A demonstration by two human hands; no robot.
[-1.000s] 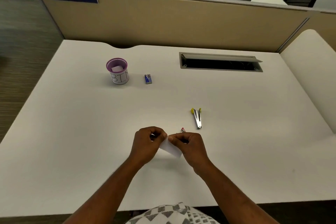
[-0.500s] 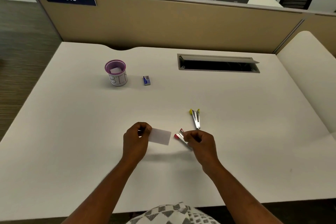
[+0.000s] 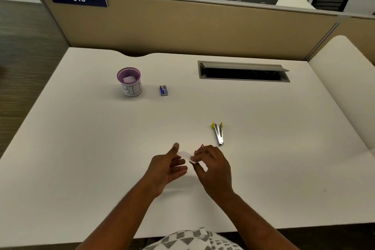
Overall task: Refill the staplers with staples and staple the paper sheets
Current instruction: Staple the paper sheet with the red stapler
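A small white paper sheet point(image 3: 185, 155) hangs just above the white desk point(image 3: 81, 148), between my two hands. My right hand point(image 3: 214, 165) is closed around a red stapler point(image 3: 202, 145) and pinches the sheet's right end. Only red tips of that stapler show past the fingers. My left hand point(image 3: 169, 167) is beside the sheet's left end with its thumb raised and fingers spread, holding nothing. A yellow-handled metal stapler point(image 3: 218, 133) lies on the desk just beyond my right hand. Farther back lies a small blue staple box point(image 3: 163, 90).
A purple-rimmed cup marked BIN point(image 3: 129, 83) with white paper inside stands at the back left. A grey cable slot point(image 3: 243, 72) with its lid raised is set into the desk at the back right. A beige partition point(image 3: 192, 26) closes off the far edge.
My left hand has let go of the sheet and spread its fingers. My right hand, with the red stapler, moved left onto the sheet and now holds it.
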